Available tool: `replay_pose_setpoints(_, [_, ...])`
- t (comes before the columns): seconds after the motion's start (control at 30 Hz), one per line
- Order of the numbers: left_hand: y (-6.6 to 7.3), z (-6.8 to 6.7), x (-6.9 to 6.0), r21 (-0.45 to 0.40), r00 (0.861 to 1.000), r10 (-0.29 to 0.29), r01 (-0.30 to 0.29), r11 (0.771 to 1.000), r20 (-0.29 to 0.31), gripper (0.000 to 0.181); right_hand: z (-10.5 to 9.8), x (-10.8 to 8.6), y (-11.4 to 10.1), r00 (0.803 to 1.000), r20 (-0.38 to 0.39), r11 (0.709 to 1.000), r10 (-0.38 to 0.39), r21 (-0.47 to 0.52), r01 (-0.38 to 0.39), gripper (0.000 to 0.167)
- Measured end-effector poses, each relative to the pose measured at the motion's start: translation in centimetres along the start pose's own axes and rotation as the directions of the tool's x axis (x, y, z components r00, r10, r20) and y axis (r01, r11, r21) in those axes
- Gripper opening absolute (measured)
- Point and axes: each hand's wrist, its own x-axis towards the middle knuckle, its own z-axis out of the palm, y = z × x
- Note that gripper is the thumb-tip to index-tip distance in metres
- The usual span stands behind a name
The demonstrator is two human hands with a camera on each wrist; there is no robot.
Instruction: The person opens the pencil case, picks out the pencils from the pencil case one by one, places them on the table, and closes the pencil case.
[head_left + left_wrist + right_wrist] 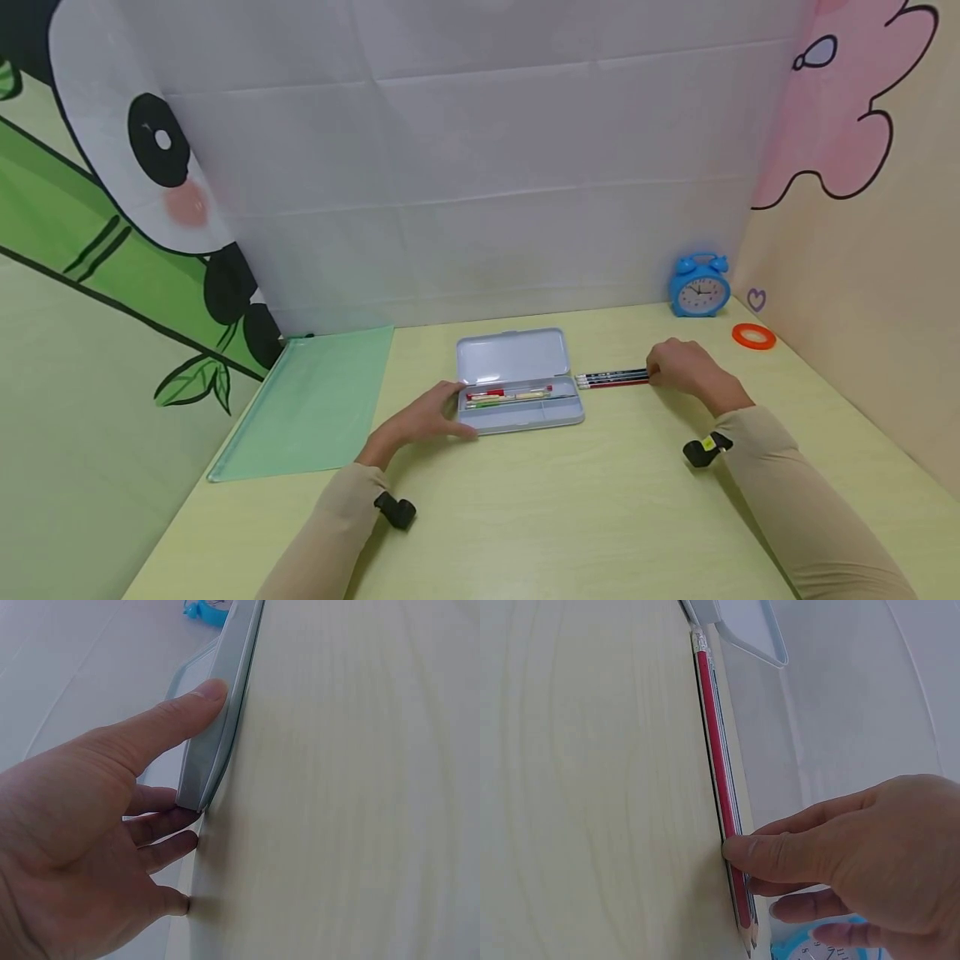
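A pale blue pencil case [522, 421] lies with its lid raised at the back, and several pens [510, 397] are in its tray. My left hand [431, 414] holds the case's left end. In the left wrist view its thumb [176, 720] presses the front wall while the other fingers reach round the end. To the right of the case, a small bundle of pencils [611, 379] lies on the table, one red [715, 742] and others dark. My right hand [686, 369] pinches them near their sharpened tips, seen in the right wrist view. Their eraser ends are beside the case.
A green translucent folder [307, 408] lies at the left of the table [525, 517]. At the back right stand a blue alarm clock [700, 287] and an orange ring [753, 337]. A white cloth [480, 167] hangs behind the table, with a wall at the right.
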Motion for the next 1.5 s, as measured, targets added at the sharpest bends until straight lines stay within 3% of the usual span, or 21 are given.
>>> replay_pose_setpoints(0.8, [-0.4, 0.0, -0.2, 0.002, 1.000, -0.007, 0.007, 1.000, -0.004, 0.098, -0.4, 0.1, -0.5, 1.000, -0.010, 1.000, -0.015, -0.018, 0.015, 0.007])
replay_pose_setpoints(1.13, [-0.2, -0.2, -0.4, -0.004, 1.000, -0.009, 0.009, 1.000, -0.008, 0.098, -1.9, 0.0, -1.6, 0.989, -0.140, 0.999, -0.043, -0.035, 0.038, 0.019])
replay_pose_setpoints(1.3, [-0.2, -0.3, -0.3, 0.005, 1.000, -0.010, 0.010, 1.000, -0.010, 0.097, -2.0, 0.3, -2.7, 0.972, -0.213, 0.995, -0.096, -0.033, 0.091, 0.017])
replay_pose_setpoints(1.5, [-0.2, -0.1, -0.1, -0.003, 1.000, 0.013, -0.013, 1.000, 0.005, 0.096, -1.3, 0.1, -4.4, 0.956, -0.245, 0.986, -0.159, 0.014, 0.167, 0.016])
